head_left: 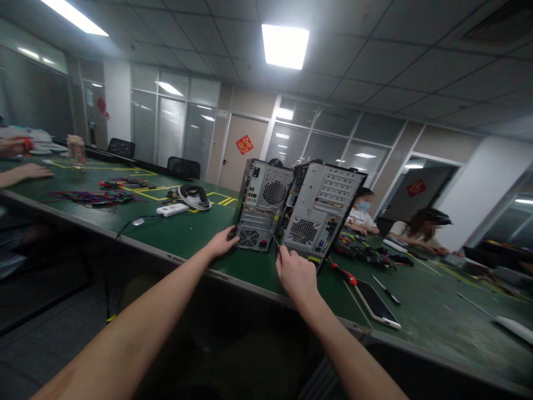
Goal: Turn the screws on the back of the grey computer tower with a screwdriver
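Note:
Two desktop computer cases stand upright side by side on the green table, backs towards me. My left hand [221, 243] grips the lower left edge of the smaller computer case [260, 216], thumb on its back near the fan grille, other fingers partly hidden along its side. My right hand [296, 269] is closed low in front of the gap between the cases. A thin-shafted tool [276, 241] pokes from its fingers towards the smaller case's lower right edge; its handle is hidden in the hand. The larger computer case [318, 208] stands just behind this hand.
Right of the cases lie a red-and-black tool [345, 274], a phone [377, 304], a thin dark tool [386, 290] and bundled cables [366, 254]. To the left are a white power strip [172, 209], a headset-like device [195, 197] and coloured wires [94, 198]. Other people sit around the table.

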